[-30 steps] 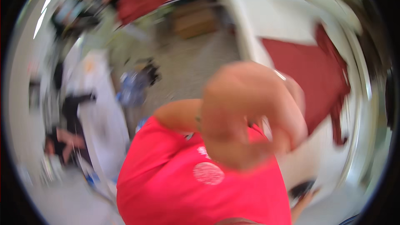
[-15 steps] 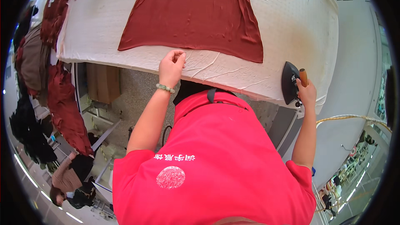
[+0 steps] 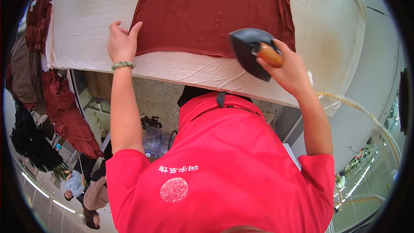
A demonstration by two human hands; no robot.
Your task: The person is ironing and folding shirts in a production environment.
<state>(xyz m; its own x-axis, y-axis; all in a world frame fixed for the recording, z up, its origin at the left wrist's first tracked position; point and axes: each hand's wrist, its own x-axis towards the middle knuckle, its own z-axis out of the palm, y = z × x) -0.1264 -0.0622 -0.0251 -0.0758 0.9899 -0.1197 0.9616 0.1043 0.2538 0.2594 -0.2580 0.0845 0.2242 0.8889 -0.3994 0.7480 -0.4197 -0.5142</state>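
Note:
A dark red knit garment (image 3: pixel 211 13) lies spread on the white padded ironing table (image 3: pixel 90 30), its hem running along the near side. My left hand (image 3: pixel 123 43), with a green bead bracelet at the wrist, is at the garment's left side edge near the hem corner. Its thumb and fingers are apart, and the thumb meets the cloth edge. My right hand (image 3: pixel 291 67) grips the wooden handle of a black iron (image 3: pixel 246 51) over the right part of the hem. Whether the iron touches the cloth I cannot tell.
More dark red garments (image 3: pixel 69 112), a brown one (image 3: pixel 26 62) and black ones (image 3: pixel 32 133) hang to the left. A pale hose (image 3: pixel 358 108) curves off to the right. Clear plastic bottles (image 3: pixel 153 140) stand under the table. Two people (image 3: pixel 97 194) are at the lower left.
My right hand has swung the iron left from the table's right side to the hem. My left hand has moved left and its fingers have spread. The view has shifted slightly.

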